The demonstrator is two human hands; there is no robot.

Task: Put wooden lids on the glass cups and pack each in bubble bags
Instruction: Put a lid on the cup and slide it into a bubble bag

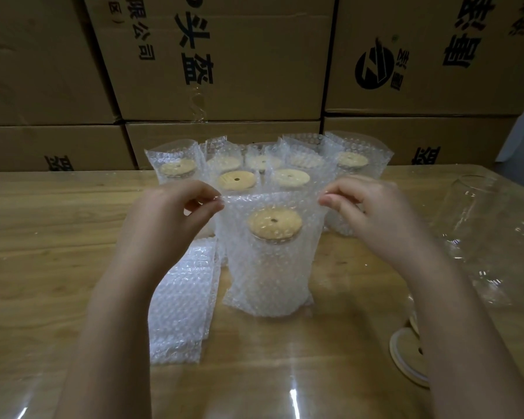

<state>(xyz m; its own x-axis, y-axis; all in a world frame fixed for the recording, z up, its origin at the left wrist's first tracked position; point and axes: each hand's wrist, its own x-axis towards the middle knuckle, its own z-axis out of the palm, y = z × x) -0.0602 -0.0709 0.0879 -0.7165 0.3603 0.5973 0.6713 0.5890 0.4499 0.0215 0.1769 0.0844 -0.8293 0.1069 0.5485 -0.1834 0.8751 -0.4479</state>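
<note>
Both left hand and right hand pinch the translucent, upright bubble bag.

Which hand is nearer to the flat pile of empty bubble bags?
Left. The left hand is over the far end of the pile; the right hand is across the wrapped cup.

Sideways black Chinese print is recorded on the cardboard boxes at twelve o'clock; "限公司" is legible on the middle box. A round black logo is borne by the one o'clock box.
</note>
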